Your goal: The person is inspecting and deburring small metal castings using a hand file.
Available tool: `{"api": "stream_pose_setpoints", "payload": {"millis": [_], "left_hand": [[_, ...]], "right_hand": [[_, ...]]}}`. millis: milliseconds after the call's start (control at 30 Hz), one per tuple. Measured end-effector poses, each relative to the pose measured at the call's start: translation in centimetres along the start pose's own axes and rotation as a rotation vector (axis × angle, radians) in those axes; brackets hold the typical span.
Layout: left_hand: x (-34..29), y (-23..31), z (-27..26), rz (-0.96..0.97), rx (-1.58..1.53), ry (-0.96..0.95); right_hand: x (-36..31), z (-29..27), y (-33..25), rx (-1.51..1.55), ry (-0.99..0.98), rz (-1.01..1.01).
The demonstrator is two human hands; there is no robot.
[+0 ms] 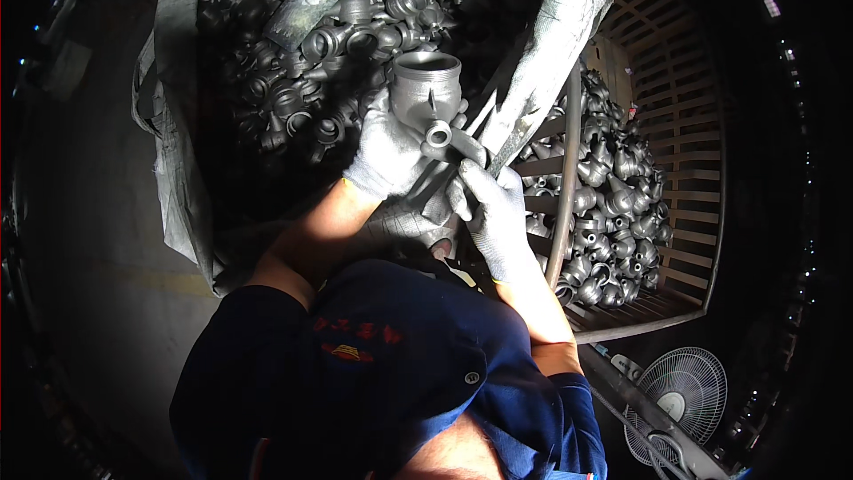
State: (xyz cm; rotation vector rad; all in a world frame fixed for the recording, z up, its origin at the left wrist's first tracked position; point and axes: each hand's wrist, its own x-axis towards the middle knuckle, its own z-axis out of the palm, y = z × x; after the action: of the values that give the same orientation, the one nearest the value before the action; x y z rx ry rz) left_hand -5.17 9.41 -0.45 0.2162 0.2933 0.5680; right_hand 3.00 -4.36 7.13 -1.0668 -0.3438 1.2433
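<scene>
My left hand (388, 153), in a pale grey work glove, is closed around a grey metal casting (426, 93). The casting has a wide round mouth with a ridged rim facing up, a rounded body and a small ring-shaped spout toward me. Just below and right of it is my gloved right hand (490, 197), its fingers bent together by a dark, narrow shape under the spout. Whether that shape is a tool or a dirty glove finger I cannot make out. Beyond both hands, a big woven sack (182, 187) holds many similar castings (346, 13).
A flat, worn metal plate (311, 4) lies on the castings in the sack. To the right stands a slatted metal crate (680, 133) with a curved rail, heaped with more castings (613, 204). A fan (675, 404) sits at the lower right. Grey floor (98, 213) lies left.
</scene>
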Motion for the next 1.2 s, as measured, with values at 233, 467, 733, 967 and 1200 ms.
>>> {"api": "stream_pose_setpoints", "payload": {"millis": [233,467,733,967,1200], "left_hand": [[-0.3,0.2,0.2,-0.09,-0.169,-0.062],[-0.7,0.8,1.4,-0.083,-0.202,-0.195],[-1.9,1.0,2.3,-0.096,-0.169,-0.122],[-2.4,1.1,2.1,-0.011,0.206,-0.159],[-2.3,0.9,2.5,-0.044,0.049,-0.019]], "right_hand": [[0.0,-0.6,0.0,-0.059,-0.009,-0.048],[0.3,-1.4,-1.1,-0.042,0.032,-0.149],[0.8,-2.7,-1.5,-0.048,0.132,-0.13],[2.0,-4.6,-0.2,-0.058,0.137,-0.167],[2.9,-5.3,0.7,0.016,0.138,-0.128]]}}
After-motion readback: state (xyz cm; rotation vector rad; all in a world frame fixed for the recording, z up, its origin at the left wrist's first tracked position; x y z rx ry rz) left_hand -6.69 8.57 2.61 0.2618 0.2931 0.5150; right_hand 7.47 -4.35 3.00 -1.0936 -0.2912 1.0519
